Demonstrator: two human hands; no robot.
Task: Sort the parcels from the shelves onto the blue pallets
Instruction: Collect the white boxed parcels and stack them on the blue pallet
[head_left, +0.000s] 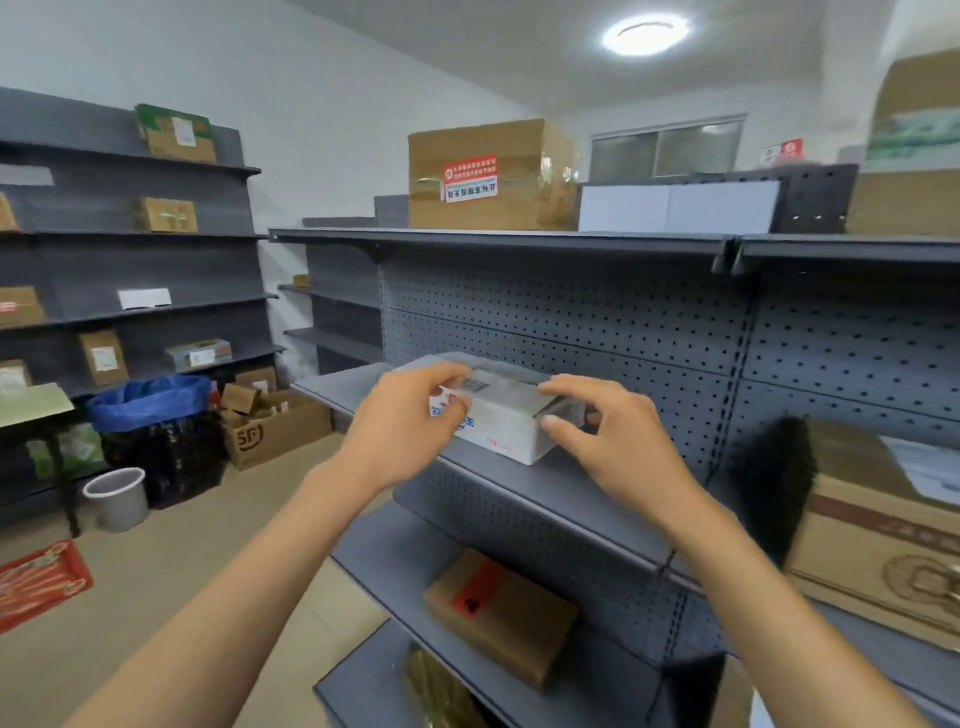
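Observation:
A small white parcel (501, 415) with a barcode label and blue-red print lies on the middle grey shelf (582, 493) in front of me. My left hand (405, 421) curls round its left end, fingers over the top edge. My right hand (608, 436) grips its right end, thumb on the near side, fingers over the top. The parcel rests on the shelf. No blue pallet is in view.
A brown box (498, 616) sits on the shelf below, a large taped carton (488, 174) on the top shelf, another carton (883, 530) at the right. Wall shelves with parcels stand left, with a blue-lined bin (156, 431), grey bucket (118, 496) and open floor cartons (275, 426).

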